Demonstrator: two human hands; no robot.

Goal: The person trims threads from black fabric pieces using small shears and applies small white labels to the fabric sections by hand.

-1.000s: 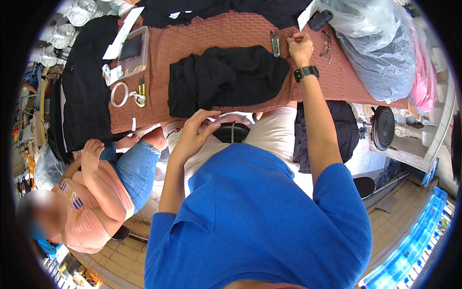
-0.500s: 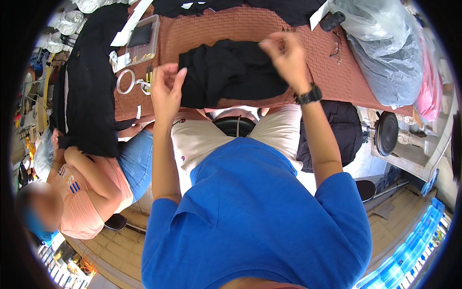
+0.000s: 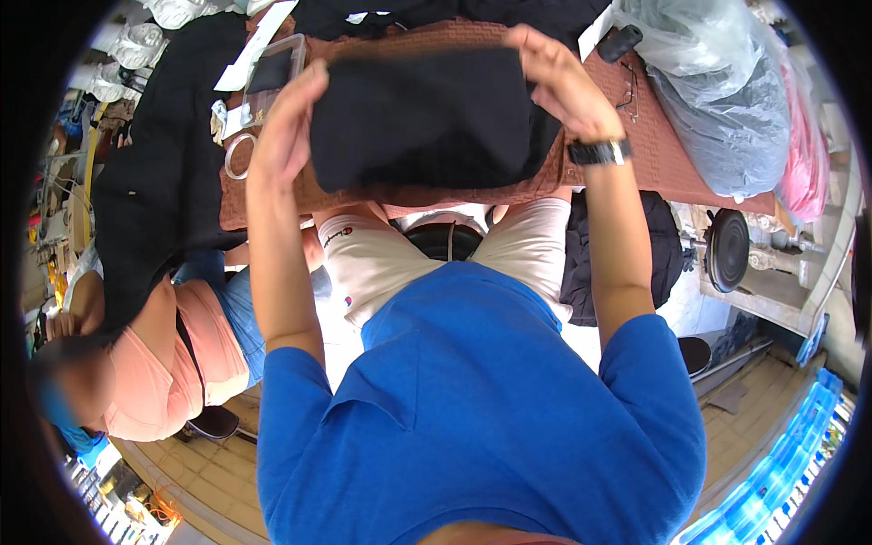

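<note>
A folded black garment (image 3: 422,123) forms a smooth rectangle over the table's near side, its far edge blurred by motion. My left hand (image 3: 283,127) grips its left edge, with the fingertips near the far corner. At the opposite edge my right hand (image 3: 568,91), below a black wristwatch, holds the cloth by the far right corner. Some of the fingers on both sides are hidden or smeared. A looser black layer shows beside the right hand.
A brown textured cloth (image 3: 654,154) covers the table. A clear plastic box (image 3: 295,56) and a white ring (image 3: 239,156) lie left. Thread spool (image 3: 620,43) and filled plastic bags (image 3: 718,109) sit right. A co-worker (image 3: 173,354) handles black fabric (image 3: 150,200) at left.
The garment has gone from a rumpled pile lying flat to a smooth rectangle between my hands. Both hands have moved outward and away to its edges. The co-worker's fabric has shifted nearer.
</note>
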